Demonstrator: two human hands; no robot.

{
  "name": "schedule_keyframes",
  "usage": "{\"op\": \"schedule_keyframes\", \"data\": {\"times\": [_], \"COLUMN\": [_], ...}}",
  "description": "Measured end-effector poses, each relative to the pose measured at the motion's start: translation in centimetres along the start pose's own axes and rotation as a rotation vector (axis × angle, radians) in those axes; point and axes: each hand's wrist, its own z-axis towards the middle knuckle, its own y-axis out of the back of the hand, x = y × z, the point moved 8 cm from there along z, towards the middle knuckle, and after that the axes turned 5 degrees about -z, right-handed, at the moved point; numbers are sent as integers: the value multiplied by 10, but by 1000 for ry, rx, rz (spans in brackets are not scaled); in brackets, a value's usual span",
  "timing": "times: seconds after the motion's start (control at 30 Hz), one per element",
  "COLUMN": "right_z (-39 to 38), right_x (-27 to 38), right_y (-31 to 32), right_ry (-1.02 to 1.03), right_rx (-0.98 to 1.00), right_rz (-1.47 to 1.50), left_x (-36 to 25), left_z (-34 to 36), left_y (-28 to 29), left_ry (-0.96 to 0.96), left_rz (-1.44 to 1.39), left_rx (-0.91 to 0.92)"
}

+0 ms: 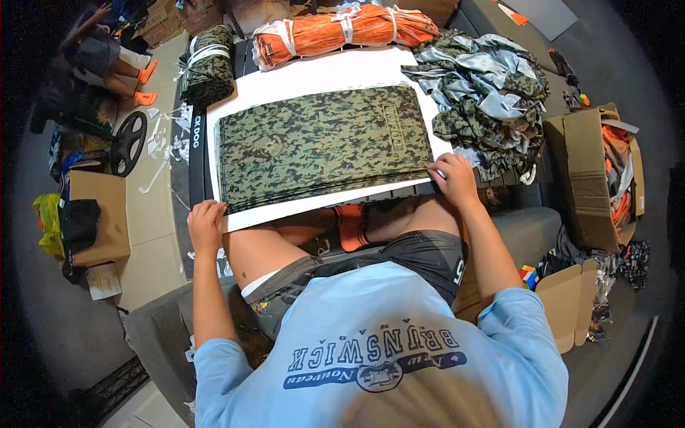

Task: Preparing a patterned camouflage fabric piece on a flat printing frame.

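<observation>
Green camouflage fabric is meeting the fingertips of the right hand at its near right corner; thumb and forefinger are curling close together there, though whether they are pinching the cloth I cannot tell. The left hand is resting at the near left corner, its fingers bunching where the cloth and a white board are meeting, and its grip I cannot tell either. Between the hands the fabric is lying flat as a folded rectangle, layered edges showing along the side nearest the person. Beneath it the board is covering much of a dark slatted table. Past the fabric's far edge an orange bundle is lying crosswise, white ties circling it. A rolled camouflage bundle is sitting at the far left corner, also tied in white, while a crumpled camouflage heap with silvery patches is spreading over the far right. Farther right, an opened carton is holding orange and grey material. Off to the left, a black steering wheel is standing near another carton.
</observation>
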Motion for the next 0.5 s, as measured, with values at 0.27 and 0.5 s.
{"op": "schedule_keyframes", "data": {"times": [0.27,0.5], "right_z": [21,128], "right_x": [-10,-49], "right_y": [10,-6], "right_ry": [-7,-245], "right_rx": [69,155], "right_rz": [14,191], "left_x": [-19,-15], "left_z": [8,74], "left_y": [17,12], "left_ry": [13,29], "left_rz": [-21,-143], "left_rx": [-26,-130]}}
